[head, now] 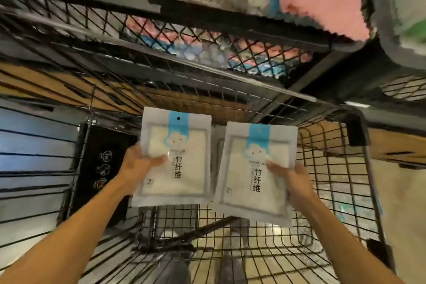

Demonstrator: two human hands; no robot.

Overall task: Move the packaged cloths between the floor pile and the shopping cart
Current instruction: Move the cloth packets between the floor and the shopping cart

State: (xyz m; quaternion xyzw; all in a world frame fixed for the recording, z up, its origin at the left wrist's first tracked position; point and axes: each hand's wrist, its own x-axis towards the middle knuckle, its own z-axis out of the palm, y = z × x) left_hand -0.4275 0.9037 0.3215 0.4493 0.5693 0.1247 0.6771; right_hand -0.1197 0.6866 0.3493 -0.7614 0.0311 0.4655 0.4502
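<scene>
**Two cloth packets held over the cart**

The left hand (134, 163) is gripping a flat grey packaged cloth with a blue header strip (174, 157), thumb pinching its front; the right hand (291, 182) is pinching a second matching grey packet (255, 173) the same way; both packets are hanging side by side, edges just overlapping, above the black wire shopping cart (334, 168); a black mesh shelf (184, 37) of blurred pink and blue goods is standing beyond the cart's far edge.

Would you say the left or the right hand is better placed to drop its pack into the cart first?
Right, probably. The right hand holds its pack lower, over the open cart basket; the left hand holds its pack higher and nearer the cart's left wall.
</scene>
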